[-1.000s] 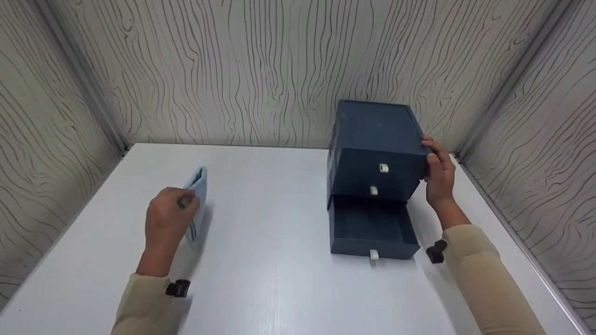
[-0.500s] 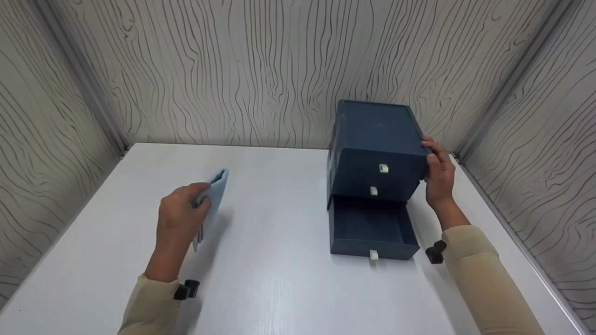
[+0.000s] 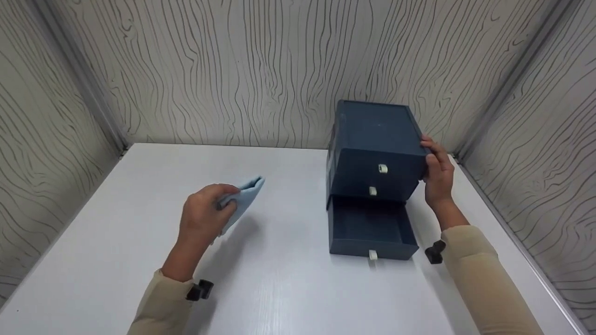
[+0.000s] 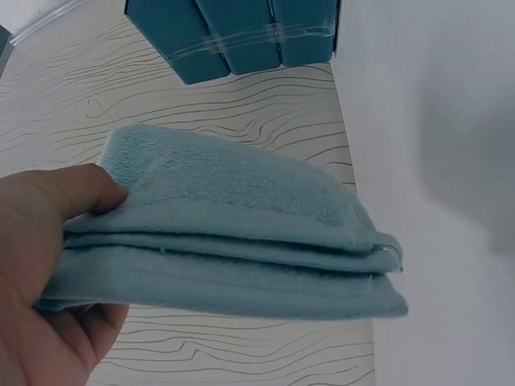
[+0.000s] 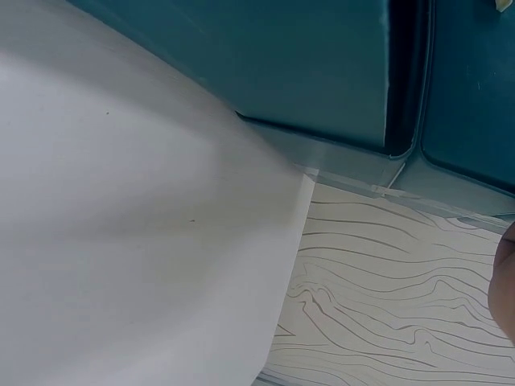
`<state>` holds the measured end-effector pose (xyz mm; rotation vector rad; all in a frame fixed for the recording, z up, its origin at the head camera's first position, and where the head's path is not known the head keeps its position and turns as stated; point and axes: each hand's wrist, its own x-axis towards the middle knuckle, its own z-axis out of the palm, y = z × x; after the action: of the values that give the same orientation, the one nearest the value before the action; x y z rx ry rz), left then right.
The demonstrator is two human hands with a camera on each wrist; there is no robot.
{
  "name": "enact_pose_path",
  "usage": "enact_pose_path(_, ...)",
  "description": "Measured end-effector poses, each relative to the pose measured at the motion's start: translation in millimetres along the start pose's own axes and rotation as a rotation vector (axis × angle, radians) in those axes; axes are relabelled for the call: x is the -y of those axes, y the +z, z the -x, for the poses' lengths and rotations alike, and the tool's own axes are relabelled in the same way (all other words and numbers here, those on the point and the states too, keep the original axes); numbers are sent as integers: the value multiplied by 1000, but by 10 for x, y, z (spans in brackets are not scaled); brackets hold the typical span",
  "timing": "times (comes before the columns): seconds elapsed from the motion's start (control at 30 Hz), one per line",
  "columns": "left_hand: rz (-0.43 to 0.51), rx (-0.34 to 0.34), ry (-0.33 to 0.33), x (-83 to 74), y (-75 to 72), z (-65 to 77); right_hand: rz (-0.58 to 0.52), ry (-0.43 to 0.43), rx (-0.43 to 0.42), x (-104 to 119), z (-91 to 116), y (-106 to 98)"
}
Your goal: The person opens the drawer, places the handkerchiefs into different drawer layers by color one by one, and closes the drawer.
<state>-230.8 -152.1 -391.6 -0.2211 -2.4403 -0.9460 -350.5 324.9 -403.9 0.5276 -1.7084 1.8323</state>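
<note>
A folded light-blue towel hangs above the table, pinched at one end between the thumb and fingers of my left hand. In the left wrist view the towel shows its stacked layers, the thumb on top and curled fingers beneath. My right hand rests against the right side of a dark blue drawer unit, fingers at its top edge. The unit's bottom drawer is pulled out, with nothing seen inside; the two drawers above are closed. Only a sliver of the right hand shows in the right wrist view.
Everything stands on a white table. Wood-grain patterned panels enclose it at the back and both sides. Small pale pull tabs stick out from the drawer fronts. Clear tape runs along the unit's side.
My left hand has moved to the right with the towel, which now tilts more to the right. The right hand and the drawer unit have stayed in place.
</note>
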Motion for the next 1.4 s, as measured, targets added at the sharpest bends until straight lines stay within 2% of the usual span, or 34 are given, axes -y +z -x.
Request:
enact_pose_path(0.2,26,-20,64,-75,136,13,-9,7,10,-15,4,-1)
enact_pose_path(0.47,36,-30,134,-187,317,-2,32,2,-31,-44,3,-7)
enact_pose_path(0.7,74,-17,131,-293,452,-28,36,3,-29,-52,5,-9)
enact_pose_path(0.83,100,-2,134,-400,532,-52,38,10,-35,-37,4,-11)
enact_pose_path(1.1,148,19,183,-622,699,-86,28,13,-33,-18,-10,-7)
enact_pose_path(1.4,175,-12,274,-864,840,-108,22,33,-32,-42,-14,-18)
